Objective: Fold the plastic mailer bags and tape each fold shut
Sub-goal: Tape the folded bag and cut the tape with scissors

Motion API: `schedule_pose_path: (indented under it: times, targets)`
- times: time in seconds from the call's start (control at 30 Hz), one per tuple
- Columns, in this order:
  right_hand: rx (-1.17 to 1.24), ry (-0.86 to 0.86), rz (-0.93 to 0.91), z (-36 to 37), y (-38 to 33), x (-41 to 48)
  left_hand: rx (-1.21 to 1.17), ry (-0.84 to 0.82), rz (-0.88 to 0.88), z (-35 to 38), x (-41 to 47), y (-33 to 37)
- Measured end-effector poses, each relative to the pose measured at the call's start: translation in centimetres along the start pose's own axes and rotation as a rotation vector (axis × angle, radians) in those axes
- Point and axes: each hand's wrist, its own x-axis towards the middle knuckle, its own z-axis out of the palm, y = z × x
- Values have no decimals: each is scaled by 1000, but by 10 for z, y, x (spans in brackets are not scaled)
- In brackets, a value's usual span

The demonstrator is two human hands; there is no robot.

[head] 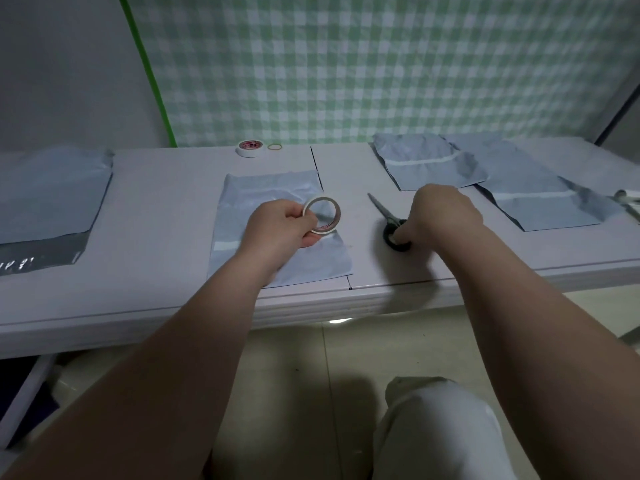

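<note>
A folded grey-blue mailer bag [273, 188] lies flat on the white table [166, 216] in front of me. Above it my left hand [282, 225] holds a thin roll of white tape [322, 215] upright by its rim. To the right, black-handled scissors [389, 221] lie on the table with the blades pointing away. My right hand [443, 216] is over the handles, its fingers curled into the handle loops. Two folded and taped mailers [429, 161] [540, 199] lie at the back right. A stack of unfolded mailers [48, 199] sits at the left.
A second, thicker roll of tape [249, 148] and a rubber band [275, 146] lie at the table's back edge, by a green checked cloth wall. Another tool [628, 202] pokes in at the far right. My knee [440, 431] shows below the table's front edge.
</note>
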Motion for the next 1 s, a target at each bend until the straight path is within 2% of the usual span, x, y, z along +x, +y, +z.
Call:
schedule_pose_path:
  times: [0.13, 0.2, 0.3, 0.4, 0.57, 0.7, 1.0]
  targets:
    - [190, 24, -22, 7, 7, -7, -17, 11, -15, -1, 1, -1]
    - [512, -52, -50, 8, 11, -13, -39, 8, -16, -1, 1, -1]
    - [1144, -393, -10, 14, 10, -39, -59, 21, -9, -2, 4, -2]
    - [1455, -687, 78, 26, 6, -65, -57, 20, -4, -2, 4, -3]
    - [1610, -905, 226, 32, 7, -89, -54, 24, -7, -1, 4, -2]
    - [1640, -997, 237, 36, 9, -99, -67, 22, -22, -1, 5, -2]
    - [1692, -1029, 234, 37, 1, -99, -70, 35, -19, -1, 3, -1]
